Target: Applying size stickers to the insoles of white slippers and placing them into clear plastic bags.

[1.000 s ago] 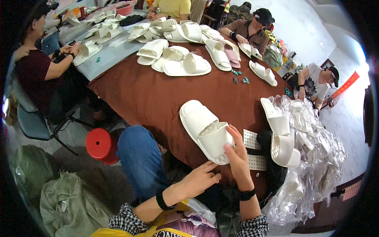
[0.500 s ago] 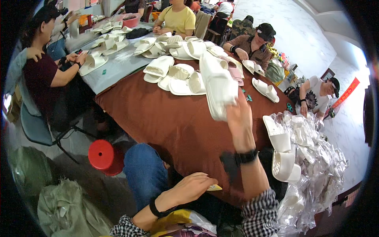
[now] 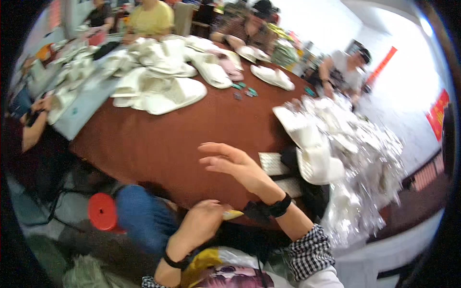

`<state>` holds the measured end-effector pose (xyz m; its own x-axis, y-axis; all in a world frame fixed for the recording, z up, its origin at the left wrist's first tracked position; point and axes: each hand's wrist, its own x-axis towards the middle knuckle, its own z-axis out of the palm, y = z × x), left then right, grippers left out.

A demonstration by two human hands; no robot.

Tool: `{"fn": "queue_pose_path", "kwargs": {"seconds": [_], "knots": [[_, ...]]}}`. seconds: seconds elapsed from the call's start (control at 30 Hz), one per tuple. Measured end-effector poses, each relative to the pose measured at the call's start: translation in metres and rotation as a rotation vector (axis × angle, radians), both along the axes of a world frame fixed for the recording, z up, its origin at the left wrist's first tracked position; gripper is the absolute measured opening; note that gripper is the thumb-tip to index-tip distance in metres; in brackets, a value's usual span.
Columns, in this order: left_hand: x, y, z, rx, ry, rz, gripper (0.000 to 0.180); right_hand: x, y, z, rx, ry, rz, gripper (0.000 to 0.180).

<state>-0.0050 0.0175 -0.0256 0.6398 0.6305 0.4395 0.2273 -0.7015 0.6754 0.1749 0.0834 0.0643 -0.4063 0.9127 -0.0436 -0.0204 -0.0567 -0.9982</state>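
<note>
My left hand (image 3: 200, 222) is closed by the near edge of the brown table, slightly blurred. A small yellow and white piece (image 3: 232, 214) sticks out from its fingers; what kind it is I cannot make out. Above the tabletop (image 3: 206, 125) my right hand (image 3: 233, 165) is open, fingers stretched out to the left, holding nothing. Beyond it lies a heap of white slippers (image 3: 163, 93), with a pink slipper (image 3: 229, 67) among them. To the right of that hand, white slippers (image 3: 317, 161) rest beside clear plastic bags (image 3: 365, 158).
Small green tags (image 3: 245, 89) lie on the table near a single white slipper (image 3: 272, 77). A red stool (image 3: 102, 211) stands at the left. Several people sit around, one in yellow (image 3: 151, 19), another in a brown top (image 3: 247, 31). White textured pieces (image 3: 272, 163) lie at the right edge.
My right hand has let go of the white slippers and come back toward me, opening. The view has swung to the right. My left hand still keeps the yellow piece.
</note>
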Motion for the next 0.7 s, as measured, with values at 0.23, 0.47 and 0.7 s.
{"fn": "queue_pose_path", "kwargs": {"seconds": [0.23,0.47,0.7], "knots": [[-0.001,-0.007,0.005,-0.081,-0.006,0.058,0.035,0.085,-0.080,0.014,0.614,-0.737,-0.561,0.033],[0.014,-0.016,0.009,-0.014,-0.045,0.053,0.031,0.215,-0.102,-0.017,0.619,-1.209,-1.189,0.059],[0.011,-0.024,0.009,-0.247,-0.298,0.424,0.046,0.188,-0.088,-0.035,0.436,-0.602,-1.044,0.064]]}}
